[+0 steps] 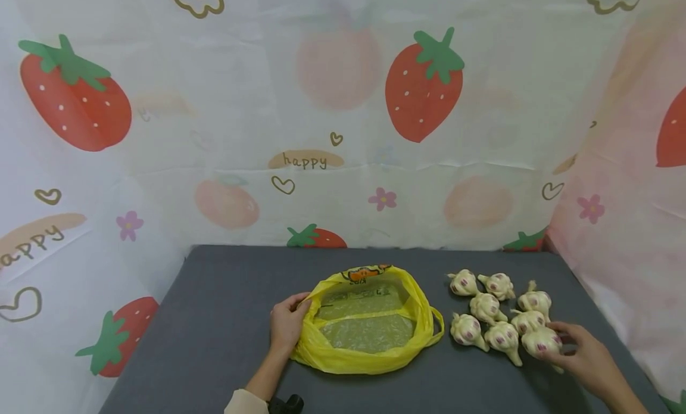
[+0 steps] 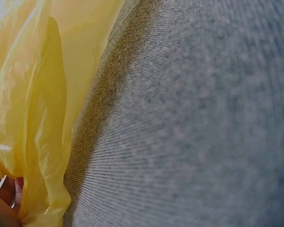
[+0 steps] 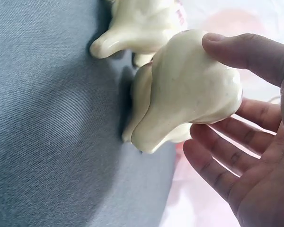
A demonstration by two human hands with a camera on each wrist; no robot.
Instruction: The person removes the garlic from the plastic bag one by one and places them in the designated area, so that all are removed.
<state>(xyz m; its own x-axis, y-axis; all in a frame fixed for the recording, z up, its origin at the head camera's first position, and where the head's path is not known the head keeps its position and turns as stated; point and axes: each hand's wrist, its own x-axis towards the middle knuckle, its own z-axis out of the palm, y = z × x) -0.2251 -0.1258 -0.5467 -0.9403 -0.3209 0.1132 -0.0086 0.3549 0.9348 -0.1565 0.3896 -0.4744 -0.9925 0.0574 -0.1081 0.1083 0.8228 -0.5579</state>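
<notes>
A yellow plastic bag (image 1: 356, 364) sits on the table with its mouth spread wide, showing its inner walls. My left hand (image 1: 286, 327) pinches the bag's left rim between thumb and fingers; in the left wrist view the yellow film (image 2: 47, 118) hides most of that hand. On the right, my right hand (image 1: 586, 357) holds a garlic bulb (image 1: 540, 342) at the near right end of a group. The right wrist view shows the thumb on one side of this pale, glossy bulb (image 3: 194, 80) and fingers on the other, its stem pointing away from the palm.
Several other garlic bulbs (image 1: 486, 307) lie grouped to the right of the bag, close to its handle loop (image 1: 438, 327). The dark grey table (image 1: 230, 301) ends at a strawberry-print curtain (image 1: 343, 104) along the back and both sides.
</notes>
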